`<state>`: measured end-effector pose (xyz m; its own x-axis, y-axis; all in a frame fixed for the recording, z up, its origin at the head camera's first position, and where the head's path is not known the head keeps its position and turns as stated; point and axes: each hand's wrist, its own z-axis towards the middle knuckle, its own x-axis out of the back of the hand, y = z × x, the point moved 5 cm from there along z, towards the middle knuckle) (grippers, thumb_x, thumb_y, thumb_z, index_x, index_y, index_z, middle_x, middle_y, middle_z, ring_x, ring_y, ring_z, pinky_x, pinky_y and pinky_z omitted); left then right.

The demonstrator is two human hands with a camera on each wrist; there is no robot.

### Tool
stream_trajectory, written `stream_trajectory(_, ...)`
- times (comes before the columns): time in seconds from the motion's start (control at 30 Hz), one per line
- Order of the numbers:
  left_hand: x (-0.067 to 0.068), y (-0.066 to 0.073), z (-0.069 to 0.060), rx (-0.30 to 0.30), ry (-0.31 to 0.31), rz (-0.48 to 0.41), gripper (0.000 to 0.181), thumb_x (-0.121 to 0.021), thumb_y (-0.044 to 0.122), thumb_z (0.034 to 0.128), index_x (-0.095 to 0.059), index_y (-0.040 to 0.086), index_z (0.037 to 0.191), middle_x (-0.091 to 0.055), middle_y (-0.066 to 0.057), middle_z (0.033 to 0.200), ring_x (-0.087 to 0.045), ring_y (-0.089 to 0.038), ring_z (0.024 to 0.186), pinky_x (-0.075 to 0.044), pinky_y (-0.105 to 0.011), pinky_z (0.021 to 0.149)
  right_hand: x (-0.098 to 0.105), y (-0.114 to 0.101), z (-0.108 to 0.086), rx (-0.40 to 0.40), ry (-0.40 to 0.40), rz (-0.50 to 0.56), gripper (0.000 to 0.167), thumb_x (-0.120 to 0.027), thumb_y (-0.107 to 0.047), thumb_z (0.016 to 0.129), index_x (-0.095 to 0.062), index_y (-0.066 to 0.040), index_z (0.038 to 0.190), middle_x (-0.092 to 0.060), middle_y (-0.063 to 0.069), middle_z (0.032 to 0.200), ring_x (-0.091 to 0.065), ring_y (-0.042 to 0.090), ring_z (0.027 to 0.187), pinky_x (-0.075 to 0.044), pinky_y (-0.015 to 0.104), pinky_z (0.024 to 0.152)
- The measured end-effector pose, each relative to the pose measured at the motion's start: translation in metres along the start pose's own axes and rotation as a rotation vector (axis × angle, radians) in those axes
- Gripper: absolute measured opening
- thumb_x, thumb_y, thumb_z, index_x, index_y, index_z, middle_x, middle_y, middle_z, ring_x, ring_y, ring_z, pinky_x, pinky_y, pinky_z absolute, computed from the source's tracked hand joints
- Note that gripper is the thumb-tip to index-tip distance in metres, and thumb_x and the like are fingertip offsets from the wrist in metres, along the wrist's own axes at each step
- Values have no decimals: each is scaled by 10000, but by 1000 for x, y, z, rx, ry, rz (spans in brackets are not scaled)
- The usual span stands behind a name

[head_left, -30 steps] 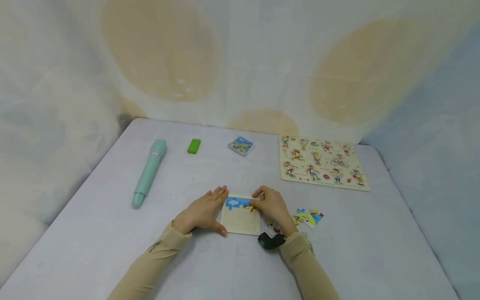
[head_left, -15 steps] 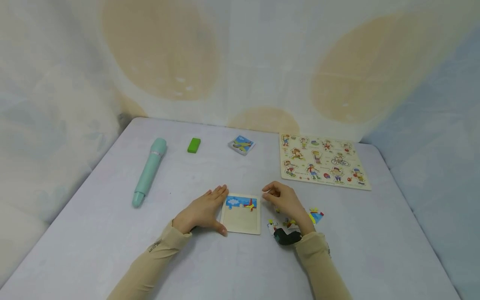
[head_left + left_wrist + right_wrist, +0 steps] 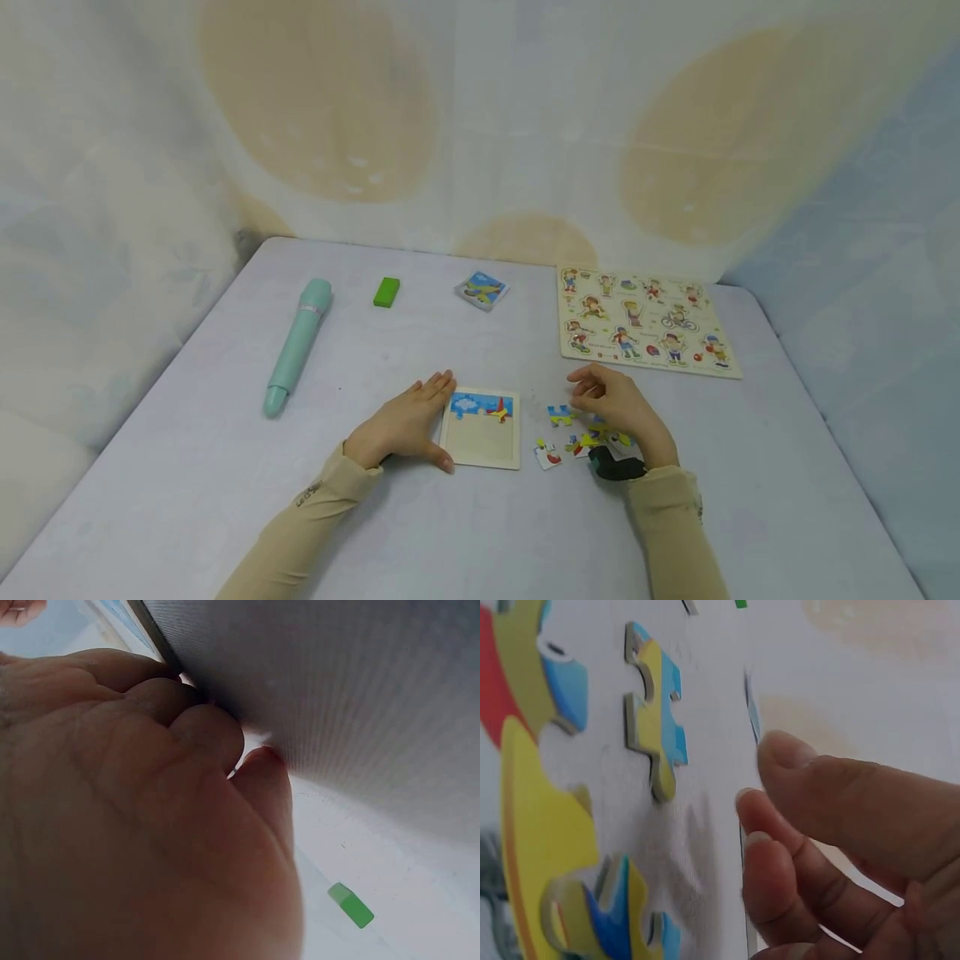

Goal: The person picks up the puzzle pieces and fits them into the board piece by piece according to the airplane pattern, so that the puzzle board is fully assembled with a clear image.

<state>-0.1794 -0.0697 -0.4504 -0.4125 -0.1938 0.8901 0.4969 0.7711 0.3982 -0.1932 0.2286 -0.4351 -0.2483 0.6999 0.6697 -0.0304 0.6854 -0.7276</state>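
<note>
A square wooden puzzle tray (image 3: 482, 442) lies mid-table, a strip of joined sky-blue pieces (image 3: 480, 405) along its top. My left hand (image 3: 405, 423) lies against its left edge, fingers extended and thumb at the lower left corner. To the right of the tray, my right hand (image 3: 618, 404) hovers over loose pieces, fingers loosely bent with nothing between them. Just left of its fingertips lies a blue-and-yellow piece (image 3: 559, 415), also in the right wrist view (image 3: 656, 697). A white piece with red (image 3: 547, 454) lies nearer the tray; several others are partly under the right hand.
A mint-green cylinder (image 3: 298, 346) lies on the left. Toward the back are a green block (image 3: 387, 292), also in the left wrist view (image 3: 351, 904), and a small picture stack (image 3: 482, 291). A large wooden board with figures (image 3: 645, 321) lies back right, beyond the right hand.
My right hand has let go of a red-and-yellow piece at the tray's top right and moved right, over the loose pieces. The left hand has stayed in place.
</note>
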Motion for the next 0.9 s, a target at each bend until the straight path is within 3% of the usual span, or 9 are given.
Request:
stream_trajectory(0.3, 2, 1, -1, 1, 2, 6, 1251, -855, 559, 606, -228, -23, 1519, -172, -163, 1616, -146, -304, 1510, -187, -475, 1226, -10, 5, 1, -16, -140, -2, 299, -764, -141, 795, -656, -36, 1054, -589, 52, 881, -518, 167, 786, -446, 273, 692)
stream_trajectory(0.63, 0, 0, 0, 2, -7, 8, 1251, -845, 572, 614, -221, -20, 1521, -164, -160, 1618, -137, -303, 1513, -183, -476, 1227, -15, 2, -1, -23, -122, -44, 236, -778, -107, 760, -649, -57, 952, -558, 35, 840, -481, 165, 773, -403, 265, 672)
stream_trajectory(0.9, 0, 1, 0, -1, -9, 9, 1252, -842, 578, 613, -221, -19, 1522, -166, -163, 1617, -139, -302, 1512, -184, -478, 1226, -16, 2, 3, -43, -96, 1, 221, -767, -96, 791, -600, -58, 931, -616, 62, 863, -546, 174, 769, -452, 278, 688)
